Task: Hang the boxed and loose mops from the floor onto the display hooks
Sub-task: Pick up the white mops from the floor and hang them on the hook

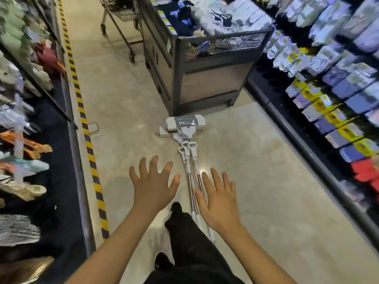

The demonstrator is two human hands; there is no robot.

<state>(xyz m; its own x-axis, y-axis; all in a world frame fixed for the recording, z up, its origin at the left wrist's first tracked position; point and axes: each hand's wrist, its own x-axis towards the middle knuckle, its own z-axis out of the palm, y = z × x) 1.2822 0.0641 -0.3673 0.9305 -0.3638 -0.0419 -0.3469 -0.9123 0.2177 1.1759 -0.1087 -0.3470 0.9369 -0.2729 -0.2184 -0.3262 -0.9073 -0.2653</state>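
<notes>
Two or three white sponge mops (189,152) lie together on the floor in the aisle, heads pointing away from me. A grey label wraps the top mop head (185,122). Their metal handles (191,187) run back toward my feet. My left hand (152,186) hovers above the floor left of the handles, fingers spread, holding nothing. Above the handles and slightly right of them, my right hand (218,201) is also spread flat and holds nothing; it covers part of the handles.
A dark display bin (205,78) full of packaged goods stands just beyond the mop heads. A shopping cart (121,15) is farther back. Shelves (328,89) of boxed goods line the right side; racks (30,119) of hanging goods line the left, behind yellow-black floor tape (86,124).
</notes>
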